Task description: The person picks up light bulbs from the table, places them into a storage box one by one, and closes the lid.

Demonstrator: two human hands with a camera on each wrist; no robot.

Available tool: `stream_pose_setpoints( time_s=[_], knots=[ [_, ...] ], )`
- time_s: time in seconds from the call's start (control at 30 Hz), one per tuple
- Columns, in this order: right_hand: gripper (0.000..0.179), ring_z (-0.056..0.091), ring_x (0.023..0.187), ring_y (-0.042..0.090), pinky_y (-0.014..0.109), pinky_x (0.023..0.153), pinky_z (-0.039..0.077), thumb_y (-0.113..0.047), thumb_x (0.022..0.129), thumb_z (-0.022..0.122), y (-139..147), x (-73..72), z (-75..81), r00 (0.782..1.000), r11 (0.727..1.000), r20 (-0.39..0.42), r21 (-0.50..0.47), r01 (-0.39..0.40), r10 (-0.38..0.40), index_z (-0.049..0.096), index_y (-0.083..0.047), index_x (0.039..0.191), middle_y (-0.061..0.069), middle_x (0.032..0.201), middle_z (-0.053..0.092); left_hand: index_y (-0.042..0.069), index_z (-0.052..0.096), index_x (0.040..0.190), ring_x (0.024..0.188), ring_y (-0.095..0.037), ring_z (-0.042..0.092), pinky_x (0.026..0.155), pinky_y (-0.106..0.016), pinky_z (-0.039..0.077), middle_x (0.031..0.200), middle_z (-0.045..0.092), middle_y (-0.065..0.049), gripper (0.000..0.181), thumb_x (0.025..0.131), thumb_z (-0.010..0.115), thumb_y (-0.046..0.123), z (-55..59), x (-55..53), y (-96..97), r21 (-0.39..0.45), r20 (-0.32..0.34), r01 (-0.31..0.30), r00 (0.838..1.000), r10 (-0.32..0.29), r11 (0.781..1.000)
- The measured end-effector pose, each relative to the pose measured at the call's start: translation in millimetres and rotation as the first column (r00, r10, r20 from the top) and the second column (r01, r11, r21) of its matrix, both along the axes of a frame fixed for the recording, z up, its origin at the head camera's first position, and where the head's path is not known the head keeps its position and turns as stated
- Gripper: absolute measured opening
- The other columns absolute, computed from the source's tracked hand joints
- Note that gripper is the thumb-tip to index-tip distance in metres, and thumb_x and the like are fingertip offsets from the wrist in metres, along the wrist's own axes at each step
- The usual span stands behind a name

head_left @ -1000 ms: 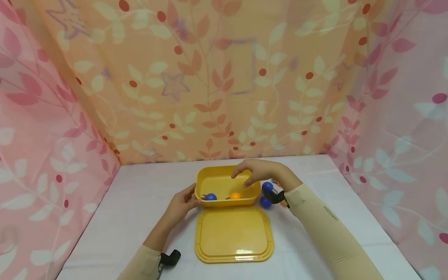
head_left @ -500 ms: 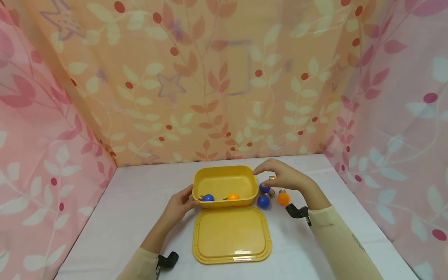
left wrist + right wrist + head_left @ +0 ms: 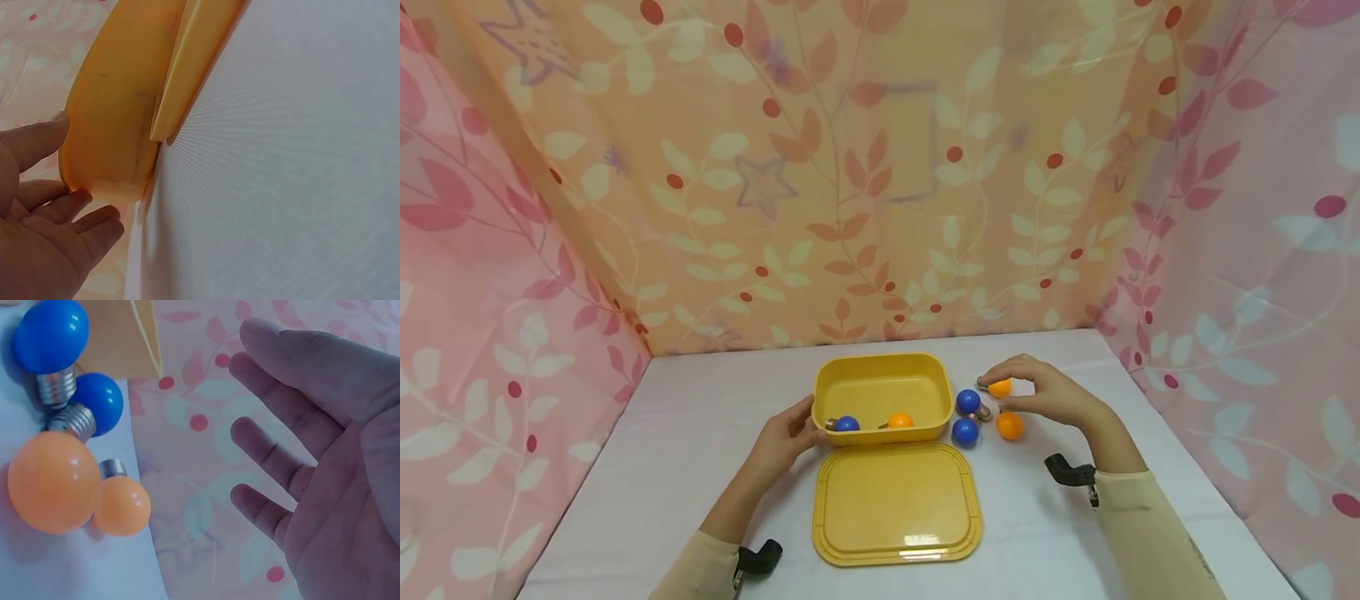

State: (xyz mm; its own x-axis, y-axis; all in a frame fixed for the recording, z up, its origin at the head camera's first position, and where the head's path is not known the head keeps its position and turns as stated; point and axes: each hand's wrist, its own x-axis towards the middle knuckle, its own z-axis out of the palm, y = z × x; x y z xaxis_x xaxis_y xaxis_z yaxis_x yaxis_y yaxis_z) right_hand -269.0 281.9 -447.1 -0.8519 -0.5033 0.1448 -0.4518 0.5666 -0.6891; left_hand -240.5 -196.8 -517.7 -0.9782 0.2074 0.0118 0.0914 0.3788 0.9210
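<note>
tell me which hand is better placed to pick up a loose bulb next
Probably the right hand: it looks empty and is by the loose bulbs, close to the farther orange bulb. The left hand is at the opposite end of the yellow box, touching it.

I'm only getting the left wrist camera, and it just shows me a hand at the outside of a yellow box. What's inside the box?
Observer: In the head view, the yellow box has a blue light bulb and an orange light bulb in it.
Operator: Cool! Are there any more outside?
Observer: Yes, two other blue bulbs and two other orange bulbs lie on the white cloth, to the box's right.
Operator: Is anyone holding one of those?
Observer: No, the right wrist view shows the right hand with nothing in its grip.
</note>
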Motion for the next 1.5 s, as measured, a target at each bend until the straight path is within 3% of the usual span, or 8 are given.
stream_pose_setpoints(
  time_s=[0.1,0.2,0.47,0.77,1.07,1.37,1.5],
  knots=[
    [0.036,0.055,0.123,0.015,0.056,0.107,0.046,-0.041,0.086,0.082,6.3,-0.1,-4.2,0.999,0.999,0.008,-0.002,0.045,-0.045,0.073,-0.041,0.121,-0.013,0.129,0.066,0.016,0.04,0.159,0.15,-0.029,0.038,0.119,-0.046,0.036,0.16,0.044,-0.007,0.079,0.091,0.079,0.029,1.0,-1.6,-0.8,-0.006,-0.01,0.001,1.0,-0.001,1.0],
    [0.036,0.054,0.127,0.022,0.063,0.11,0.042,-0.037,0.086,0.083,12.0,1.8,-9.3,0.995,0.995,0.028,0.0,0.101,-0.101,0.074,-0.038,0.121,-0.009,0.13,0.066,0.016,0.041,0.158,0.149,-0.029,0.039,0.119,-0.045,0.036,0.16,0.045,-0.007,0.079,0.091,0.08,0.028,0.5,-2.2,-0.2,-0.003,-0.003,-0.008,1.0,0.008,1.0],
    [0.04,0.05,0.133,0.039,0.073,0.111,0.035,-0.028,0.089,0.081,19.9,1.8,-22.7,0.979,0.982,0.084,0.051,0.18,-0.184,0.072,-0.019,0.127,0.005,0.135,0.064,0.016,0.041,0.158,0.15,-0.029,0.038,0.119,-0.046,0.036,0.16,0.044,-0.007,0.079,0.091,0.08,0.028,-2.1,0.3,0.5,0.019,0.009,0.001,1.0,-0.002,1.0],
    [0.041,0.054,0.122,0.038,0.069,0.107,0.039,-0.037,0.089,0.08,27.0,-3.5,-32.1,0.952,0.96,0.157,0.145,0.239,-0.261,0.073,-0.016,0.124,0.005,0.125,0.068,0.015,0.041,0.158,0.15,-0.028,0.038,0.119,-0.046,0.036,0.16,0.045,-0.007,0.079,0.091,0.08,0.028,-4.5,0.8,-1.7,0.028,-0.008,0.013,1.0,-0.013,1.0],
    [0.052,0.057,0.109,0.027,0.053,0.098,0.051,-0.044,0.086,0.081,30.0,-5.8,-34.6,0.93,0.941,0.214,0.224,0.252,-0.299,0.071,-0.012,0.126,0.006,0.118,0.068,0.018,0.04,0.159,0.151,-0.024,0.037,0.119,-0.043,0.036,0.16,0.044,-0.002,0.077,0.092,0.079,0.027,-1.1,0.5,-0.4,0.035,0.009,0.01,1.0,-0.011,0.999],
    [0.057,0.057,0.108,0.029,0.049,0.094,0.053,-0.045,0.086,0.081,20.4,10.8,-38.9,0.91,0.933,0.236,0.202,0.298,-0.341,0.069,-0.008,0.128,0.009,0.118,0.068,0.019,0.037,0.16,0.151,-0.025,0.036,0.118,-0.042,0.038,0.162,0.041,-0.002,0.08,0.093,0.078,0.029,-1.7,0.7,1.0,0.006,0.035,0.017,0.999,-0.017,1.0],
    [0.061,0.059,0.108,0.03,0.049,0.094,0.056,-0.049,0.085,0.081,9.0,20.2,-44.5,0.884,0.907,0.222,0.201,0.371,-0.411,0.068,-0.008,0.128,0.01,0.119,0.069,0.019,0.036,0.161,0.151,-0.026,0.036,0.117,-0.042,0.039,0.163,0.04,-0.001,0.081,0.092,0.078,0.032,-0.1,-0.2,-0.5,-0.007,0.031,0.012,0.999,-0.012,1.0]
  ],
)
